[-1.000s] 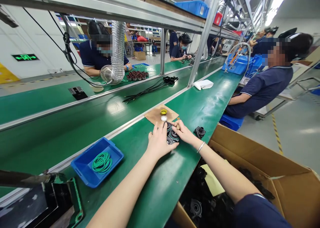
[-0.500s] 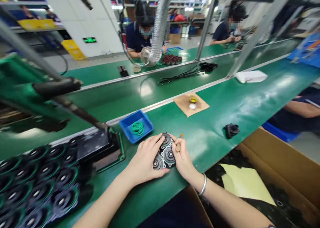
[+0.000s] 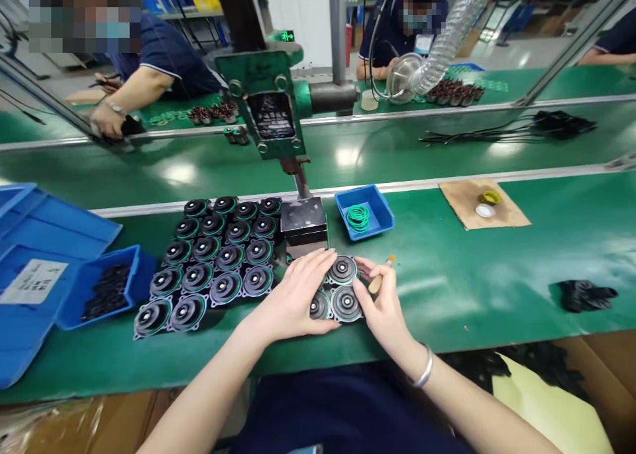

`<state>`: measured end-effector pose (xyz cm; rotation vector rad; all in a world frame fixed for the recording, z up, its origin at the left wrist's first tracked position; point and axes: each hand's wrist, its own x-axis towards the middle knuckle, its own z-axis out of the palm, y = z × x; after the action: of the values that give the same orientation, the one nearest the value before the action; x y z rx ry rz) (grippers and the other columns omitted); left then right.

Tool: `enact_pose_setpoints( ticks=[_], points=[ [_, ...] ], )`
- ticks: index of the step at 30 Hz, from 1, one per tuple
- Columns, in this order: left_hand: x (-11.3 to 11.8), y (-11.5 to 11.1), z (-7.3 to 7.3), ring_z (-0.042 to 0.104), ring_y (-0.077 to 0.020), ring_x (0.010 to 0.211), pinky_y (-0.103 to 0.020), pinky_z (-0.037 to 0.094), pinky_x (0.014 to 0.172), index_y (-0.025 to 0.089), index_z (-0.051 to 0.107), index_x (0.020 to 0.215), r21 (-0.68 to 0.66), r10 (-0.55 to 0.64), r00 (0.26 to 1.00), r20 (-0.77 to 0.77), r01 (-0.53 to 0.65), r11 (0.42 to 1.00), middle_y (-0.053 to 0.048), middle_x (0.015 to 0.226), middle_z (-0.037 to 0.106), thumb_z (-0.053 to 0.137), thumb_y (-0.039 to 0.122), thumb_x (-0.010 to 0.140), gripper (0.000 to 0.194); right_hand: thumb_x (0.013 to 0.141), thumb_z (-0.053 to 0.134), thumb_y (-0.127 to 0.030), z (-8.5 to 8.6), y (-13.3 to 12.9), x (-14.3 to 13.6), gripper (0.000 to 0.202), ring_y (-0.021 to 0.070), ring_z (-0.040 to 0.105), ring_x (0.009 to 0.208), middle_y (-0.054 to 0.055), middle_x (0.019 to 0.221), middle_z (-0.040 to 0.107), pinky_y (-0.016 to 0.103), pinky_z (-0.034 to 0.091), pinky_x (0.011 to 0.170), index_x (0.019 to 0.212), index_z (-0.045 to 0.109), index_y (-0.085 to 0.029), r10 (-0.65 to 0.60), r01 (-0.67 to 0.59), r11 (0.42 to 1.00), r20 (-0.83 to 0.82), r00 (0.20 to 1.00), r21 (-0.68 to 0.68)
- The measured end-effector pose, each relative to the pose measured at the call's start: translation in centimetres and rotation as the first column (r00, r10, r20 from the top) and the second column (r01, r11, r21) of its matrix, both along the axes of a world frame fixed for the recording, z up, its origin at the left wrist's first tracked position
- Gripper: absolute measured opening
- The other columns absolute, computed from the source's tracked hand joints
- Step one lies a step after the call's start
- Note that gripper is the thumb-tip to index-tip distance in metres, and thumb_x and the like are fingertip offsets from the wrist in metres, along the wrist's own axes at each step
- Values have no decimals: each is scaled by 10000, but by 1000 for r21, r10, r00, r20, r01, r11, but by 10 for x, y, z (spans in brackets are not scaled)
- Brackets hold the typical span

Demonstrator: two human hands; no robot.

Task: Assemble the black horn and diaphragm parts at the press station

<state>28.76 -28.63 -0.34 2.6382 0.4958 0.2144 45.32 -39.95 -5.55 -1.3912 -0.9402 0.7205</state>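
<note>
Several round black parts with metal centres (image 3: 346, 303) stand grouped on the green table. My left hand (image 3: 298, 295) curves round their left side, fingers on the back edge and thumb along the front. On their right side, my right hand (image 3: 385, 301) presses with its thumb and also grips a small brush with a wooden handle (image 3: 376, 284) and an orange tip. A larger group of similar black parts with green rings (image 3: 229, 257) sits in rows to the left. Behind my hands is a blue tray (image 3: 380, 211) holding green rings (image 3: 358, 219).
A green press (image 3: 271, 103) rises over a black block (image 3: 303, 217). Blue bins (image 3: 144, 275) stand at the left. Cardboard (image 3: 457, 202) with a yellow cup lies at the back right, a black bag (image 3: 586, 296) further right. People work across the table.
The view has swung left, bringing the press, the whole group of black parts and the blue bins into sight. Both hands remain around the small group, with the brush still in my right hand.
</note>
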Motion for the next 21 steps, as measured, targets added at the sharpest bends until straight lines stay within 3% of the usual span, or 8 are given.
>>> enact_pose_setpoints(
  ticks=[3,6,10,17,21],
  points=[
    [-3,-7,-8,179,-337,1494,-526,259,1211,180,3,1542,-18,104,991,83,-103,995,-190,1599,207,775,446,728,1153,860,657,-391,8,19,14,355,225,608,1102,99,1184,600,455,468,1006,955,340,-263,-32,39,998,173,984,-40],
    [-8,-13,-14,174,-353,1494,-551,290,1196,203,-51,1538,-74,155,983,101,-148,986,-196,1594,199,763,400,748,1152,833,681,-402,15,36,30,365,230,652,1000,87,1114,654,453,506,939,888,350,-258,53,-33,994,195,979,-106],
    [-12,-16,-20,157,-373,1496,-582,291,1188,222,-78,1533,-133,158,979,125,-141,981,-196,1596,186,773,361,738,1172,911,581,-373,22,47,46,275,222,660,1036,87,1129,686,444,499,937,847,344,-250,248,-224,963,165,955,-149],
    [-13,-10,-25,84,-386,1505,-606,253,1193,214,-84,1531,-191,152,973,172,-118,974,-198,1602,136,822,367,671,1259,793,737,-367,22,50,37,391,257,596,1118,80,1164,600,459,476,972,931,390,-252,250,-195,966,431,867,-169],
    [-16,-3,-23,91,-376,1506,-590,243,1205,221,-65,1533,-195,122,983,140,-93,976,-191,1601,140,840,385,663,1266,830,687,-324,32,54,56,317,251,591,1142,76,1185,609,478,469,997,895,386,-250,411,-342,911,419,810,-231]
  ],
)
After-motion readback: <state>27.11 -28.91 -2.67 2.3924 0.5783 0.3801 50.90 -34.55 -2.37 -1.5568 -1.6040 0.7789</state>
